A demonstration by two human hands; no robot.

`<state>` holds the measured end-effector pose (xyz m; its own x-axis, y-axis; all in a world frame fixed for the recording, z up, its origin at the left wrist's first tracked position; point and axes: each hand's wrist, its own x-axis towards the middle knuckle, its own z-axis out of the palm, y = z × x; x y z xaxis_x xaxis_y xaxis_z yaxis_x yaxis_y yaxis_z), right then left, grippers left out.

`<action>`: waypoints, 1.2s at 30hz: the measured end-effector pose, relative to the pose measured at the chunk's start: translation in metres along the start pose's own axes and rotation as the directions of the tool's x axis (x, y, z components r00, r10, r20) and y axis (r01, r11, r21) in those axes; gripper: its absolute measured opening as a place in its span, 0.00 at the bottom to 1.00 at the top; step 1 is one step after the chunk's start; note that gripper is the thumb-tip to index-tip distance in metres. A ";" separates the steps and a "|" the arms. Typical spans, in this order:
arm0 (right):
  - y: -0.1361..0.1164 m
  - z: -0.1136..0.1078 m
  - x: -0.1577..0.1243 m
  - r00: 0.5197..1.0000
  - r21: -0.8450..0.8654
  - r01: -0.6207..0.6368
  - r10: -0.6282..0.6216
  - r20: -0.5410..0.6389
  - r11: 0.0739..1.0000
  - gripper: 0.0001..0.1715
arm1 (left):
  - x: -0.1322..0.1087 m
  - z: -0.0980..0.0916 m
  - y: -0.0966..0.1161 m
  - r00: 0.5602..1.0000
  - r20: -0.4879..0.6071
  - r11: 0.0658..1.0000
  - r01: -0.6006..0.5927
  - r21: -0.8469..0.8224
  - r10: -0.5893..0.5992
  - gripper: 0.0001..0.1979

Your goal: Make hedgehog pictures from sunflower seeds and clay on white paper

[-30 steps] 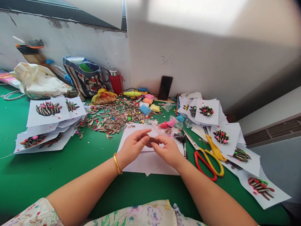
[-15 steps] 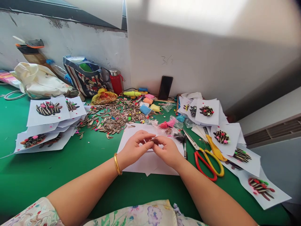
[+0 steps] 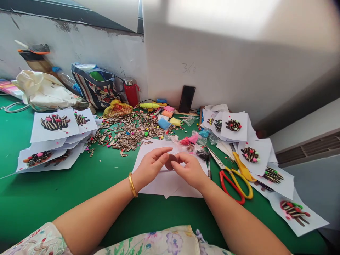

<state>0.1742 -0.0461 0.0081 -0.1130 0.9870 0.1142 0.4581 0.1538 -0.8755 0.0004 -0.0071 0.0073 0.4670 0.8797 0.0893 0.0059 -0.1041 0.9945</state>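
A flat, round piece of dark brown modelling clay (image 3: 171,162) is held up between my two hands, above white paper sheets (image 3: 170,182). My right hand (image 3: 190,168) pinches its right side, the thumb lying across the near face. On the left edge, the thumb and fingers of my left hand (image 3: 154,163) close against the clay; its fingertips are partly hidden. Beyond the hands are small clear bags of pink clay (image 3: 195,137) and black clay (image 3: 202,154), at the back of the paper.
Striped sunflower seeds (image 3: 127,131) lie heaped at centre left. Red-and-yellow scissors (image 3: 235,182) and a yellow-handled tool (image 3: 243,166) rest right of the paper. Cards with seed-and-clay figures are stacked left (image 3: 53,136) and right (image 3: 276,191). A phone (image 3: 187,99) leans on the wall behind.
The brown clay has turned from nearly edge-on, mostly covered by fingers, to showing its round flat face. My hands have parted slightly around it.
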 end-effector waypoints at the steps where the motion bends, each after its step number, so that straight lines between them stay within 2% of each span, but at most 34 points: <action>1: -0.001 0.000 0.000 1.000 -0.011 0.008 -0.008 0.016 1.000 0.10 | 0.000 0.000 -0.001 1.000 -0.024 1.000 0.014 0.008 -0.014 0.17; 4: -0.001 0.002 -0.002 1.000 -0.025 0.016 -0.015 0.027 1.000 0.10 | 0.002 0.001 -0.001 0.995 -0.077 0.998 0.058 -0.001 -0.058 0.13; 8: 0.001 0.002 -0.001 0.999 0.001 0.000 0.000 0.040 1.000 0.08 | 0.003 0.001 -0.001 0.991 -0.101 0.994 0.081 -0.074 -0.088 0.13; 10: 0.002 0.001 0.000 0.999 0.012 -0.005 0.005 0.050 1.000 0.08 | 0.003 0.001 -0.001 0.993 -0.088 0.994 0.074 -0.077 -0.080 0.16; 13: 0.003 0.002 0.000 0.999 -0.015 -0.005 0.005 0.042 1.000 0.08 | 0.002 0.000 -0.002 0.996 -0.079 0.999 0.034 0.001 -0.034 0.18; 17: 0.003 0.004 0.000 1.000 -0.060 -0.001 0.001 -0.001 0.998 0.09 | 0.003 0.000 -0.002 0.999 -0.047 0.996 0.014 0.087 -0.010 0.11; 21: 0.005 0.003 0.000 1.000 -0.009 0.003 -0.004 -0.010 1.000 0.07 | 0.002 0.002 -0.002 0.997 -0.042 0.998 0.060 0.001 -0.060 0.13; 24: 0.005 0.002 0.000 1.000 -0.036 0.006 -0.007 -0.019 0.999 0.07 | 0.002 0.002 -0.003 0.999 -0.042 1.000 0.016 0.008 -0.016 0.16; 28: 0.002 0.003 0.000 1.000 -0.075 0.030 -0.030 -0.004 0.997 0.07 | 0.002 0.002 -0.003 0.998 -0.064 0.996 -0.024 0.086 0.029 0.10; 33: 0.001 0.003 0.000 1.000 -0.034 0.009 -0.009 0.003 0.999 0.07 | 0.003 0.002 0.000 0.994 -0.046 0.990 0.096 -0.101 -0.101 0.14; 36: 0.002 0.002 0.000 1.000 -0.030 0.007 -0.006 0.014 1.000 0.07 | 0.003 0.002 0.002 0.995 -0.042 0.992 0.088 -0.095 -0.092 0.19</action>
<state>0.1730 -0.0459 0.0052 -0.1280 0.9853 0.1135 0.4838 0.1619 -0.8600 0.0031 -0.0058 0.0095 0.4271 0.9042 -0.0002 -0.0371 0.0178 0.9992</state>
